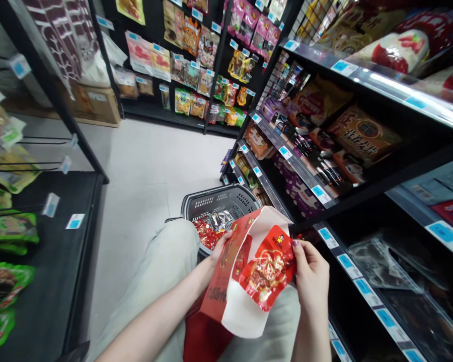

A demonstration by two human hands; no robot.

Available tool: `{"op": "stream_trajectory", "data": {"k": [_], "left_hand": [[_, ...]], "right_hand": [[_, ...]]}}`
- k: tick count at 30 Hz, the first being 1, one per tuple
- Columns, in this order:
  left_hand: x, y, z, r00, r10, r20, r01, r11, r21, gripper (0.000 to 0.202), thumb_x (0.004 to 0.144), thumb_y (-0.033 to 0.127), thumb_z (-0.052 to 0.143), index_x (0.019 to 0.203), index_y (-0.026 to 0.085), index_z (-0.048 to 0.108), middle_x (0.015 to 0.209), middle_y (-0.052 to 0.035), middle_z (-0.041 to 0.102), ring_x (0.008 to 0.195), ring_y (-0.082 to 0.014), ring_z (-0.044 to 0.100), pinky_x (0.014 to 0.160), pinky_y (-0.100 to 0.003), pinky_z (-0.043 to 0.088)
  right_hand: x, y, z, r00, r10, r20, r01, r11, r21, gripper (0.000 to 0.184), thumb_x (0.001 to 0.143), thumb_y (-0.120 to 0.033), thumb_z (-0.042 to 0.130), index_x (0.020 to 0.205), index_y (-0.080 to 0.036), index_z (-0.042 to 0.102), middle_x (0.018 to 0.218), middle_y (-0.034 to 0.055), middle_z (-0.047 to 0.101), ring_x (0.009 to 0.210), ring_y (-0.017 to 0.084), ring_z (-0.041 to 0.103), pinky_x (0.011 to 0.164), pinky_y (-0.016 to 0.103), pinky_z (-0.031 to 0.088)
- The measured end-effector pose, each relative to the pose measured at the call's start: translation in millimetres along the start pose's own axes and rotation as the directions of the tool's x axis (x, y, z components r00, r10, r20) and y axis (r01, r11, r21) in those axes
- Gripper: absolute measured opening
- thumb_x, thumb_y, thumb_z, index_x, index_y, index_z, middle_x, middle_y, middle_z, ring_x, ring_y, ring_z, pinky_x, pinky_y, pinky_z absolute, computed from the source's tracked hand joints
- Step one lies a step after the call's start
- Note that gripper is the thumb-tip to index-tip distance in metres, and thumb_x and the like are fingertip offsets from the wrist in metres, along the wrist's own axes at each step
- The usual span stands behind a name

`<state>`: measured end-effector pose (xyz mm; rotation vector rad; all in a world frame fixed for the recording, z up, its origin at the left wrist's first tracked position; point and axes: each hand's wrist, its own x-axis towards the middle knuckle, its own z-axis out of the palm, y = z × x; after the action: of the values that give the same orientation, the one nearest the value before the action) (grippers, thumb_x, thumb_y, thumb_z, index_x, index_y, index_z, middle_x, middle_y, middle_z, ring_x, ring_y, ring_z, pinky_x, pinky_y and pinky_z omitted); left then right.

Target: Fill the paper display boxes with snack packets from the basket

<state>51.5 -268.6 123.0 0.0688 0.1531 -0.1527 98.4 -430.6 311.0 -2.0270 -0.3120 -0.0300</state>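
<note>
I hold a large red and white snack bag over my lap, with its open mouth turned up. My left hand grips the bag's left edge. My right hand pinches a small red snack packet against the front of the bag, fingers closed on the packet's right side. Just beyond my knee stands a dark plastic shopping basket holding red packets and some small silver ones.
Black shelving full of snack packs and blue price tags runs along my right. On my left stand a low black shelf and pegs of green packets. Ahead lie pale floor tiles, a cardboard box and a back wall of hanging snacks.
</note>
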Motion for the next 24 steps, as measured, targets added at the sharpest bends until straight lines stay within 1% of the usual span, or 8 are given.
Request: {"op": "stream_trajectory", "data": {"k": [3, 5, 7, 9, 12, 14, 18, 24], "left_hand": [[2, 0, -2.9, 1.0, -0.002, 0.02, 0.002, 1.0, 0.007, 0.048, 0.098, 0.041, 0.039, 0.102, 0.008, 0.072, 0.098, -0.0084, 0.078, 0.086, -0.0225, 0.073, 0.087, -0.03, 0.052], [3, 0, -4.9, 0.999, -0.004, 0.04, 0.004, 1.0, 0.016, 0.05, 0.098, 0.042, 0.037, 0.105, 0.006, 0.072, 0.098, -0.0099, 0.077, 0.081, -0.0232, 0.073, 0.085, -0.031, 0.053], [4, 0, -6.6, 0.998, -0.007, 0.058, 0.006, 1.0, 0.022, 0.051, 0.098, 0.042, 0.036, 0.104, 0.005, 0.071, 0.095, -0.0107, 0.077, 0.076, -0.0233, 0.073, 0.082, -0.032, 0.053], [5, 0, -7.5, 0.998, -0.011, 0.065, 0.009, 1.0, 0.023, 0.052, 0.099, 0.042, 0.034, 0.103, 0.005, 0.071, 0.092, -0.0112, 0.077, 0.076, -0.0229, 0.073, 0.083, -0.032, 0.052], [4, 1, -6.1, 0.998, -0.028, 0.061, 0.027, 0.999, 0.019, 0.053, 0.097, 0.045, 0.035, 0.102, 0.006, 0.071, 0.093, -0.0125, 0.077, 0.08, -0.0239, 0.074, 0.085, -0.033, 0.053], [3, 1, -3.6, 0.998, -0.043, 0.053, 0.043, 0.999, 0.011, 0.052, 0.095, 0.048, 0.038, 0.103, 0.008, 0.071, 0.095, -0.0123, 0.077, 0.083, -0.0247, 0.074, 0.086, -0.035, 0.053], [0, 3, 1.8, 0.998, -0.055, 0.039, 0.056, 0.998, -0.007, 0.051, 0.093, 0.05, 0.043, 0.102, 0.009, 0.071, 0.094, -0.0122, 0.077, 0.082, -0.0245, 0.074, 0.086, -0.036, 0.054], [2, 2, -3.0, 0.996, -0.07, 0.046, 0.071, 0.997, -0.027, 0.048, 0.09, 0.05, 0.047, 0.103, 0.011, 0.071, 0.097, -0.0117, 0.077, 0.088, -0.0259, 0.073, 0.087, -0.038, 0.054]], "right_hand": [[-2, 0, 2, 0.998, 0.045, 0.052, -0.057, 0.959, 0.277, 0.037, 0.075, -0.055, 0.07, 0.077, -0.019, 0.064, 0.07, 0.0008, 0.063, 0.065, 0.015, 0.056, 0.061, 0.026, 0.044], [-1, 2, 5, 0.991, 0.028, 0.127, -0.096, 0.817, 0.568, 0.03, 0.079, -0.049, 0.07, 0.075, -0.021, 0.058, 0.064, -0.0039, 0.054, 0.056, 0.011, 0.05, 0.053, 0.022, 0.041], [3, 8, 8, 0.97, -0.063, 0.235, -0.157, 0.575, 0.803, 0.027, 0.084, -0.04, 0.066, 0.071, -0.022, 0.051, 0.059, -0.0077, 0.042, 0.047, 0.007, 0.04, 0.042, 0.017, 0.033], [8, 17, 11, 0.913, -0.202, 0.354, -0.289, 0.291, 0.912, 0.029, 0.091, -0.035, 0.057, 0.069, -0.023, 0.044, 0.059, -0.0091, 0.034, 0.041, 0.005, 0.031, 0.034, 0.014, 0.022], [11, 29, 16, 0.778, -0.44, 0.448, -0.535, -0.091, 0.84, 0.033, 0.1, -0.03, 0.041, 0.068, -0.024, 0.034, 0.062, -0.0093, 0.033, 0.039, 0.004, 0.028, 0.031, 0.012, 0.021], [10, 30, 19, 0.695, -0.569, 0.44, -0.653, -0.242, 0.718, 0.035, 0.101, -0.026, 0.037, 0.067, -0.025, 0.028, 0.062, -0.0095, 0.031, 0.04, 0.004, 0.03, 0.033, 0.013, 0.026], [7, 26, 22, 0.632, -0.645, 0.429, -0.744, -0.351, 0.568, 0.036, 0.098, -0.022, 0.042, 0.066, -0.026, 0.025, 0.063, -0.0092, 0.029, 0.044, 0.004, 0.031, 0.038, 0.017, 0.028], [13, 32, 17, 0.627, -0.643, 0.439, -0.768, -0.416, 0.487, 0.033, 0.092, -0.016, 0.041, 0.066, -0.029, 0.025, 0.062, -0.0088, 0.028, 0.044, 0.008, 0.03, 0.042, 0.024, 0.031]]}}
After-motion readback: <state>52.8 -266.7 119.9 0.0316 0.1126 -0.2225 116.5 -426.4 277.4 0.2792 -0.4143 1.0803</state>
